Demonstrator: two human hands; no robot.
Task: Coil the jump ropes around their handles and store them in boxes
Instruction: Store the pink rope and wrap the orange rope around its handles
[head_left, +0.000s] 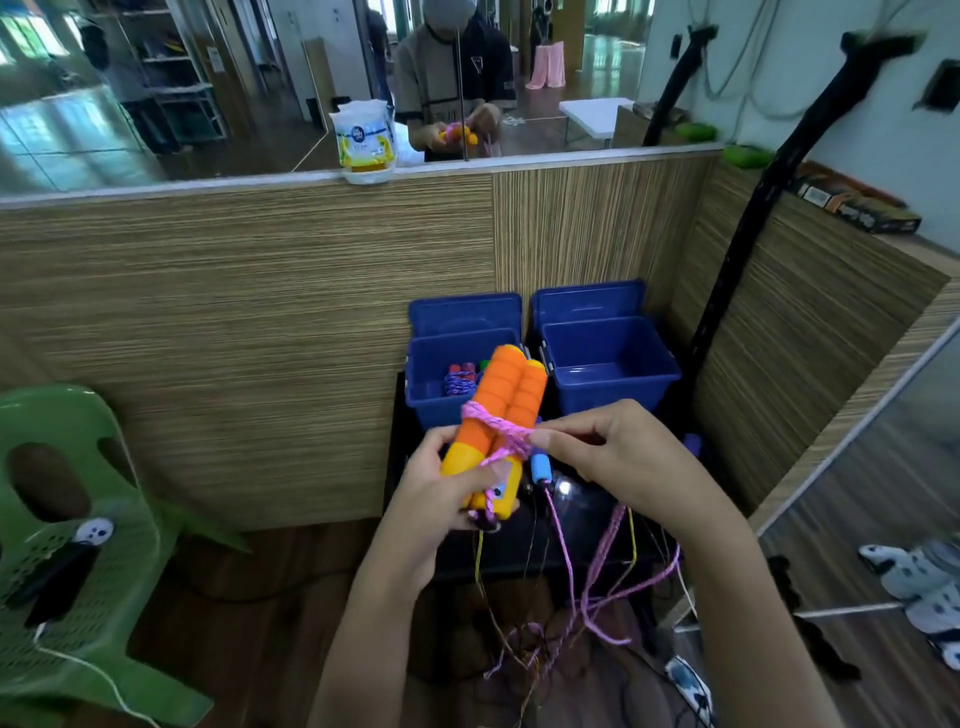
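The left hand (441, 488) grips the paired orange foam-grip jump-rope handles (498, 426) above the near edge of the left blue plastic box (431, 395), while the right hand (597, 452) pinches the pink braided rope (498, 431) at the wraps. Each turn wants pulling snug beside the previous one, tension held. Plenty of rope dangles, so feeding slack steadily should prevent tangles.

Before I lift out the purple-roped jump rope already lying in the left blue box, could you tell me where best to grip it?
Probably from straight above, pinching the coiled bundle across its wrapped middle: the left blue box is open-topped, walled all round, and the rope there binds both handles together.
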